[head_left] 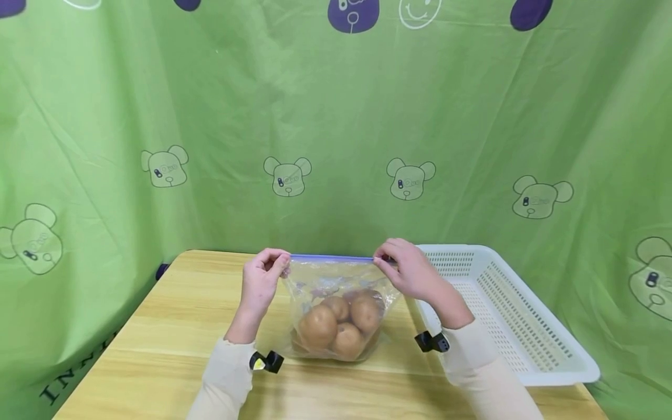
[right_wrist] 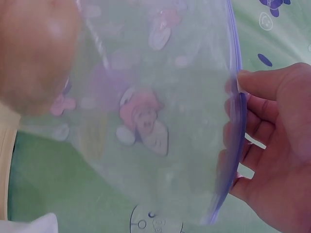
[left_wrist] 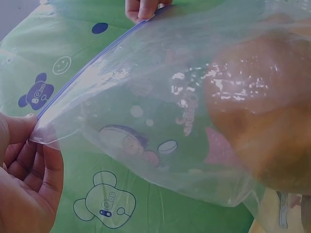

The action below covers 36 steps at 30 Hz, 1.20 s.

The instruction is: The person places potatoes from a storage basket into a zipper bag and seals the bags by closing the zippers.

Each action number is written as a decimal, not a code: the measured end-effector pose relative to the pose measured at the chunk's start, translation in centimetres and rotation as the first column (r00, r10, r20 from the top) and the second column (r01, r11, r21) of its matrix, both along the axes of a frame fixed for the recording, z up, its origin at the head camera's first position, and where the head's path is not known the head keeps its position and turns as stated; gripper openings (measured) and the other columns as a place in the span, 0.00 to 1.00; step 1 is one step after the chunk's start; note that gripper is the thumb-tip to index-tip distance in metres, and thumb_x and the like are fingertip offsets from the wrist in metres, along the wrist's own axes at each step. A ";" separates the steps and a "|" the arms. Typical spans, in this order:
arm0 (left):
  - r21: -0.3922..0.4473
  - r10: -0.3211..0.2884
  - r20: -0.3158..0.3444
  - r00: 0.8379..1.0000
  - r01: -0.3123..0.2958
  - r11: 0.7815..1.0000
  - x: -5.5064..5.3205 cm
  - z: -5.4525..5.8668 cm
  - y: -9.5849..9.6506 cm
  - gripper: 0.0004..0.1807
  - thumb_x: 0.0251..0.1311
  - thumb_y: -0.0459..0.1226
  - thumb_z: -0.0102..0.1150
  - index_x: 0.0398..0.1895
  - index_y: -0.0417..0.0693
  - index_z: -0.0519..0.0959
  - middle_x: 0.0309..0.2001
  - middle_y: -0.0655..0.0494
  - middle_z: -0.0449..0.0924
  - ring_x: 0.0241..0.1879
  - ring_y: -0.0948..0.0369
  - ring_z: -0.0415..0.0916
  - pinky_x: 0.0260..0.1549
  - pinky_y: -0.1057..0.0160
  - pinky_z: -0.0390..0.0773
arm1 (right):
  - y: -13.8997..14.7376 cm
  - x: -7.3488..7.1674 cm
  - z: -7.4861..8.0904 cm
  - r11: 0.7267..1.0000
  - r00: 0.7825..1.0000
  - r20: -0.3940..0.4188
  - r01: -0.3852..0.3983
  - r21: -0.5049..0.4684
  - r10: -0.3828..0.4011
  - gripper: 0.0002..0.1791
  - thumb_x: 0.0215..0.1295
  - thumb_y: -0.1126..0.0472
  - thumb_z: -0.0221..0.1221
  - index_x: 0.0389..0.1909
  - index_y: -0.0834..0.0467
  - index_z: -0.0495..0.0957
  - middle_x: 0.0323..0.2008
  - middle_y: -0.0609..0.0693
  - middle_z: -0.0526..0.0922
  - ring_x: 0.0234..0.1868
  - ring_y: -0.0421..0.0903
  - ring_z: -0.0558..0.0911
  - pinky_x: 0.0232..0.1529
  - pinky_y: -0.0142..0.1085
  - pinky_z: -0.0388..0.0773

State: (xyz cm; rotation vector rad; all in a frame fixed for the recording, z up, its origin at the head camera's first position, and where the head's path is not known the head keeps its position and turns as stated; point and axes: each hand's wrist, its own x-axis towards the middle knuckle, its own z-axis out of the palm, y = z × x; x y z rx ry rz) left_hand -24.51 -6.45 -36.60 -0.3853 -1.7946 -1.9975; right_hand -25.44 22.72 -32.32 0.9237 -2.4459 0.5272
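A clear zip bag (head_left: 341, 277) with a purple-blue seal along its top stands on the table, holding several round brown fruits (head_left: 347, 341). My left hand (head_left: 264, 277) pinches the bag's upper left corner between thumb and fingers. At the right end of the seal, my right hand (head_left: 410, 269) grips the top edge, its thumb on the near face and its fingers behind. The seal is stretched nearly straight between both hands. In the left wrist view, the left hand (left_wrist: 29, 170) holds the corner; printed cartoon figures show on the film (right_wrist: 146, 119) in the right wrist view.
A white plastic basket (head_left: 525, 315) with slotted sides and base sits right of the bag, partly behind the right forearm. Under everything is a light wooden table (head_left: 173, 326). A green curtain (head_left: 336, 116) with bear prints hangs close behind and around it.
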 end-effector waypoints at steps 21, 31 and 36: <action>-0.016 0.028 -0.019 0.999 -0.029 0.999 -0.3 -0.7 -1.0 0.07 0.60 0.28 0.59 0.34 0.27 0.78 0.24 0.48 0.76 0.22 0.64 0.73 0.23 0.72 0.77 | 4.0 0.0 -0.4 0.998 0.998 -0.001 0.057 -0.016 -0.057 0.03 0.64 0.64 0.58 0.31 0.58 0.78 0.29 0.45 0.77 0.33 0.43 0.75 0.35 0.40 0.76; -0.017 0.027 -0.022 0.999 -0.027 0.999 -0.2 -0.7 -1.2 0.07 0.60 0.27 0.58 0.33 0.26 0.78 0.23 0.50 0.76 0.22 0.64 0.73 0.22 0.72 0.76 | 5.6 0.4 -0.7 0.996 0.996 0.030 0.082 -0.022 -0.082 0.03 0.65 0.65 0.57 0.32 0.58 0.78 0.28 0.43 0.74 0.31 0.40 0.72 0.31 0.36 0.74; -0.013 0.019 -0.018 1.000 -0.019 1.000 0.0 -0.6 -1.1 0.07 0.60 0.27 0.58 0.34 0.26 0.78 0.23 0.51 0.76 0.22 0.64 0.72 0.22 0.72 0.76 | 5.8 0.7 -0.6 0.996 0.996 0.049 0.079 -0.030 -0.078 0.02 0.64 0.67 0.58 0.32 0.58 0.78 0.28 0.43 0.75 0.30 0.39 0.73 0.31 0.35 0.76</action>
